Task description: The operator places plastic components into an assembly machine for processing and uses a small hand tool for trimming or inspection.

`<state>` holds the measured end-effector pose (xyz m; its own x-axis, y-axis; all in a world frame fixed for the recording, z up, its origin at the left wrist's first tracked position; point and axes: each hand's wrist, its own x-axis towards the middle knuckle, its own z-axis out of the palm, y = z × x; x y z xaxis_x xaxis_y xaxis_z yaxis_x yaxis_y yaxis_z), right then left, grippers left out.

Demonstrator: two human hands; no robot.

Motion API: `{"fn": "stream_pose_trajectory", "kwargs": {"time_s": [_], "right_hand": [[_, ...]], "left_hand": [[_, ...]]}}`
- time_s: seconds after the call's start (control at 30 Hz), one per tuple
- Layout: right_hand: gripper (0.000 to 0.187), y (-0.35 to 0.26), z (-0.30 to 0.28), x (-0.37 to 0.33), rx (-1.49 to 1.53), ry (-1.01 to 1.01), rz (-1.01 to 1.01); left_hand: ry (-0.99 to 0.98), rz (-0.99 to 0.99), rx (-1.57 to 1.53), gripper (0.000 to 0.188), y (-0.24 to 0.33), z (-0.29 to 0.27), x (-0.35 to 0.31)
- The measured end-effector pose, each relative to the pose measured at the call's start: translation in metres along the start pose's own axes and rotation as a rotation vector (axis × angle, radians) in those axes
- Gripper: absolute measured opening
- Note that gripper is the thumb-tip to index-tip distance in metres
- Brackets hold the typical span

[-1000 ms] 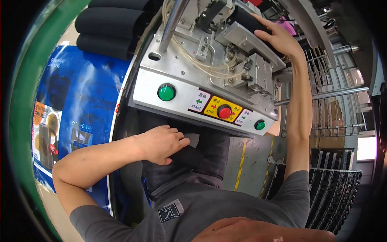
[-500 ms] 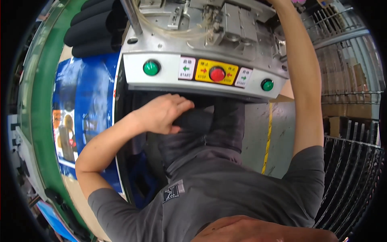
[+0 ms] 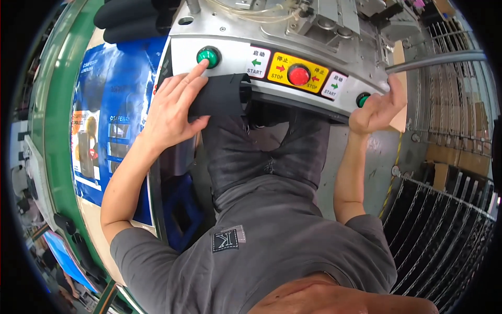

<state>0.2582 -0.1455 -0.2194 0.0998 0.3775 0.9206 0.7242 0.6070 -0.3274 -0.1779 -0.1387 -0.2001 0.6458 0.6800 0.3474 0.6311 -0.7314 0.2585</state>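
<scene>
My left hand (image 3: 175,107) has its index fingertip on the green push button (image 3: 208,57) at the left of the machine's front panel. Beneath its other fingers, a curved black sleeve-like piece (image 3: 222,96) is held between thumb and fingers. The piece sits just below the panel's edge and its far end sticks out to the right. My right hand (image 3: 377,107) is at the panel's right end, with a digit on the second green button (image 3: 363,100). Its other fingers are loosely bent by the panel corner, and nothing is held in them.
A red button (image 3: 299,75) sits mid-panel on a yellow label. Behind it is the metal machine bed (image 3: 235,29) with clear tubes. Several black curved pieces (image 3: 133,23) lie at the upper left, above a blue printed sheet (image 3: 123,78). A wire rack (image 3: 444,220) stands at the right.
My left hand has moved up with the black piece to the left green button. My right hand has come down from the machine's far right side to the right green button.
</scene>
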Motion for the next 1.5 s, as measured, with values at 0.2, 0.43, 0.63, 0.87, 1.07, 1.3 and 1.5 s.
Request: {"fn": "stream_pose_trajectory", "kwargs": {"time_s": [0.2,0.43,0.63,0.87,1.07,1.3,1.5], "right_hand": [[0.028,-0.057,0.025,-0.046,0.428,-0.082,0.252],[0.029,-0.129,0.058,-0.077,0.900,-0.710,0.931],[0.029,-0.155,0.091,-0.074,1.174,-1.154,1.133],[0.038,-0.204,0.167,-0.080,1.802,-0.897,1.377],[0.026,-0.195,0.191,-0.066,1.636,-0.811,1.361],[0.021,-0.182,0.177,-0.040,1.572,-0.815,1.392],[0.020,-0.192,0.173,-0.039,1.652,-0.778,1.439]], "left_hand": [[0.330,0.124,0.092,0.079,-0.010,-0.001,0.003],[0.478,0.068,-0.042,0.065,-0.008,-0.005,-0.004],[0.477,-0.605,-1.660,0.053,-0.017,-0.006,-0.010],[0.334,-0.508,-2.112,0.066,-0.024,-0.011,-0.001],[0.331,-0.479,-2.077,0.068,-0.030,-0.009,-0.010],[0.495,-0.659,-1.958,0.081,-0.023,-0.017,-0.003],[0.466,-0.612,-2.045,0.086,-0.029,-0.013,-0.006]]}}
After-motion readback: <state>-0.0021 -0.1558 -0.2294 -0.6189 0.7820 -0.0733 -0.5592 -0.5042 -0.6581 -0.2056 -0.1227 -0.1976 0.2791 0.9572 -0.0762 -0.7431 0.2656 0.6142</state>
